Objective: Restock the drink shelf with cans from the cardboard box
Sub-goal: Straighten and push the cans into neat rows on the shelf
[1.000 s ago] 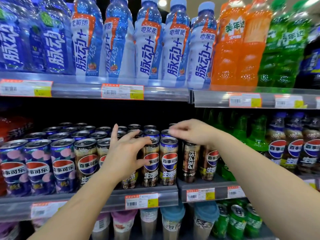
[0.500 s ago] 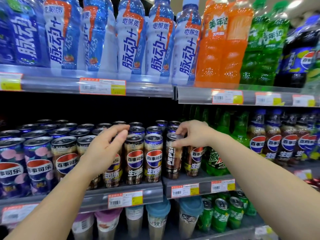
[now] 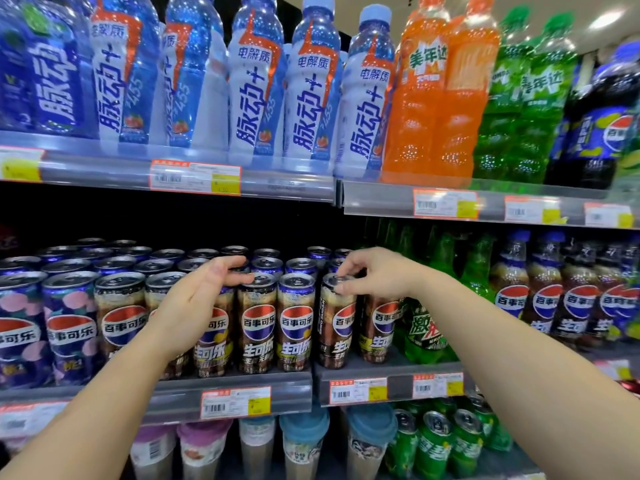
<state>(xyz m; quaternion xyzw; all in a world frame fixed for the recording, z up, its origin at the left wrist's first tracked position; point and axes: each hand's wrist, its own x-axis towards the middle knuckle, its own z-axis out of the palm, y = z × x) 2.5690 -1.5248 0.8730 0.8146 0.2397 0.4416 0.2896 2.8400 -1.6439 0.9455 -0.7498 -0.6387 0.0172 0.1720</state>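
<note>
While the left hand (image 3: 194,299) hovers uncurled, the right hand (image 3: 372,271) pinches a brown Pepsi can (image 3: 336,323) by its rim.

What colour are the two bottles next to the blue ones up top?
Orange, seen in the head view.

Your tall, slim brown-and-black cola can (image 3: 335,320) with the silver top stood upright at the front edge of the grey metal drink shelf (image 3: 228,384), just right of the seam between the two shelf sections. Its round red, white and blue logo faced partly left, not square to you. Your right hand (image 3: 374,271) pinched its rim from above. To its left, the row of matching brown cola cans (image 3: 277,323) stood upright, logos forward, touching side by side. Your left hand (image 3: 194,303) curled in front of one of those cans, thumb at the neighbouring lid. More cans filled the rows behind.
</note>
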